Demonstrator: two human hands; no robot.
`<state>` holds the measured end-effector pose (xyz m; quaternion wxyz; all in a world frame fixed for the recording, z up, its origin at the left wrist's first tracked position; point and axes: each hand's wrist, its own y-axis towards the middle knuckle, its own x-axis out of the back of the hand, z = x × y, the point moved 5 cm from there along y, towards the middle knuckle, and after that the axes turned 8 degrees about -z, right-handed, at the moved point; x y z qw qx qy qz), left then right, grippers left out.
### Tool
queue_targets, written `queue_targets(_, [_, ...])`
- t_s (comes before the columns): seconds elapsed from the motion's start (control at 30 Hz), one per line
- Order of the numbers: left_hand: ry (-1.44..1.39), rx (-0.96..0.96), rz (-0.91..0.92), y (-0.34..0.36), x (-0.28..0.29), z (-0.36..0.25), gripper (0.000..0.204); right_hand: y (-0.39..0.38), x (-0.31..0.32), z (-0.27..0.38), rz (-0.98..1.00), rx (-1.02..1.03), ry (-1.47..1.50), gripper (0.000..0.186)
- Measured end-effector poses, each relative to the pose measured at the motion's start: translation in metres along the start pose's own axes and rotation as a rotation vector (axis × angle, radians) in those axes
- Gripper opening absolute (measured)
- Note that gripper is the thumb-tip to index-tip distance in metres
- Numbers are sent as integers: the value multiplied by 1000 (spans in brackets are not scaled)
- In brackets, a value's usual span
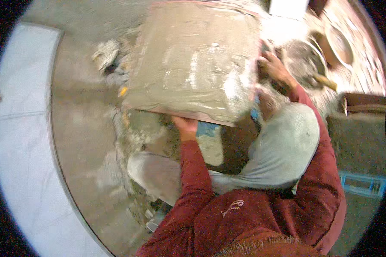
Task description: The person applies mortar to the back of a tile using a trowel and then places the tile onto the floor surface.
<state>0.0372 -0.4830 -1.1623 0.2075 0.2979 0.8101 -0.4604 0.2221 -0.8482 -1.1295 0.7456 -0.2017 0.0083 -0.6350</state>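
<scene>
A large square tile (182, 55), its upper face coated with wet grey-beige mortar, is tilted in front of me. My left hand (185, 126) grips its near edge from below, the fingers hidden under the tile. On the right edge, my right hand (278, 68) is closed around the side, with its fingertips partly out of sight. The mortar coat shows ridges and shiny wet patches. The picture is somewhat blurred.
To the right stand a bucket of grey mortar (304, 64), with a wooden-looking handle (325, 82) at its rim, and another bucket (339, 45). A blue crate (362, 184) is at the lower right. Pale glossy slabs (23, 94) lie along the left. Mortar lumps (106, 55) sit beside the tile.
</scene>
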Motion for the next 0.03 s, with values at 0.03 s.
queue_targets(0.03, [46, -58, 30, 7, 0, -4, 70, 18, 4, -10, 15, 312, -555, 35])
